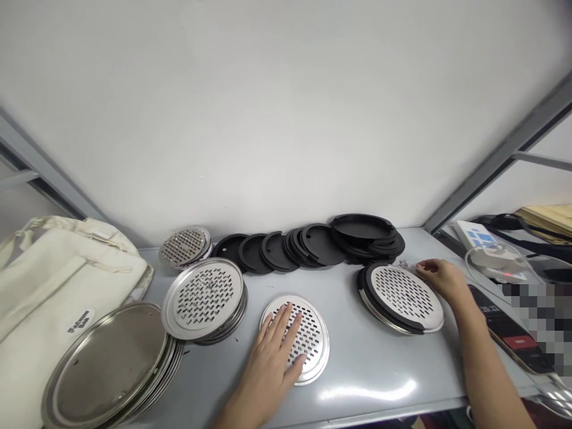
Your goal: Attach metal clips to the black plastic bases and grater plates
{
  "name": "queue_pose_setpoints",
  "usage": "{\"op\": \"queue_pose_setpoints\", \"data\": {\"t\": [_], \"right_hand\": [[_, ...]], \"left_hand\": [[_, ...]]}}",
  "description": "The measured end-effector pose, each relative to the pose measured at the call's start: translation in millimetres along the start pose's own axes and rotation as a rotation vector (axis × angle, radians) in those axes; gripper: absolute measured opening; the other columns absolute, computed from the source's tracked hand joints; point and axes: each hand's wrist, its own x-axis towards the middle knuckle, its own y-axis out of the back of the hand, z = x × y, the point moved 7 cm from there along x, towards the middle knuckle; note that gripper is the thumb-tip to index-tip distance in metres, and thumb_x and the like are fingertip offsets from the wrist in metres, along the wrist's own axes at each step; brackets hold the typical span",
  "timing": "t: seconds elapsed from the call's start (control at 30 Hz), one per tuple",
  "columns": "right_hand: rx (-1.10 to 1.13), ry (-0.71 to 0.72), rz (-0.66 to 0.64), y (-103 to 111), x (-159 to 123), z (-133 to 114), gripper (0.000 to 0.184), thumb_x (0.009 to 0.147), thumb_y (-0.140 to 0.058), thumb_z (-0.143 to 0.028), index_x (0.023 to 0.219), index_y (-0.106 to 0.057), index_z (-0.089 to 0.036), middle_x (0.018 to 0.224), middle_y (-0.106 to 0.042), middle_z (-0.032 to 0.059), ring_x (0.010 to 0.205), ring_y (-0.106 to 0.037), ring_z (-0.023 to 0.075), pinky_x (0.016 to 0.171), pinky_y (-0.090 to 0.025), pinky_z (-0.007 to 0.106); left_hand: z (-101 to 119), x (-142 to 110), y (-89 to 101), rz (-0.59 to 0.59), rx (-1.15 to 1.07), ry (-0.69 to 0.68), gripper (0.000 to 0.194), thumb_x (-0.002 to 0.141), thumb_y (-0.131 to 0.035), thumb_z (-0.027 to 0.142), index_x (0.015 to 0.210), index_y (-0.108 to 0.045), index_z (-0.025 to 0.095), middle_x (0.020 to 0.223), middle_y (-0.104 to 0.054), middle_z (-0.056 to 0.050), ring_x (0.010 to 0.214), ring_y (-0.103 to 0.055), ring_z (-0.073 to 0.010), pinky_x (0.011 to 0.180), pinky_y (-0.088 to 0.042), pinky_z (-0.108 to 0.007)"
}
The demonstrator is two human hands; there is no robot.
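Note:
My left hand [272,360] lies flat, fingers spread, on a round metal grater disc [315,342] with slotted holes. Off to the right, my right hand [442,280] has its thumb and fingers pinched together beside a few small shiny pieces [404,264]; whatever is between the fingertips is too small to make out. Just left of that hand sits a stack of grater discs with black rims [404,295]. Another stack of grater discs [208,298] stands left of my left hand, with a smaller stack [184,247] behind it.
Black round rings and lids [279,250] line the wall, some piled up [366,235]. Plain metal plates [109,363] are stacked at front left, against a cream cloth bag [67,280]. A phone [509,328] and a white box [480,238] lie at the right.

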Motion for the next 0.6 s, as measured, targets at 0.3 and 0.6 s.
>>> {"op": "queue_pose_setpoints", "data": {"t": [0.3, 0.6], "right_hand": [[0.236, 0.307, 0.279, 64.9, -70.4, -110.8, 0.026, 0.075, -0.060, -0.043, 0.082, -0.063, -0.018, 0.082, -0.066, 0.0076, 0.076, -0.061, 0.0209, 0.076, -0.047, 0.033], [-0.081, 0.864, -0.249, -42.8, -174.3, -232.3, 0.019, 0.087, -0.046, -0.014, 0.073, -0.058, -0.020, 0.075, -0.060, 0.0055, 0.071, -0.057, 0.0210, 0.070, -0.045, 0.038]], "left_hand": [[0.0, 0.0, -0.1, 0.006, -0.026, 0.006, 0.061, 0.097, -0.038, 0.036, 0.149, -0.008, 0.026, 0.155, -0.014, -0.004, 0.141, -0.021, -0.0246, 0.113, -0.028, -0.046], [1.1, -0.2, 3.4, 0.003, -0.058, 0.009, 0.059, 0.098, -0.036, 0.037, 0.149, -0.008, 0.026, 0.155, -0.014, -0.004, 0.141, -0.018, -0.0237, 0.114, -0.026, -0.046]]}}
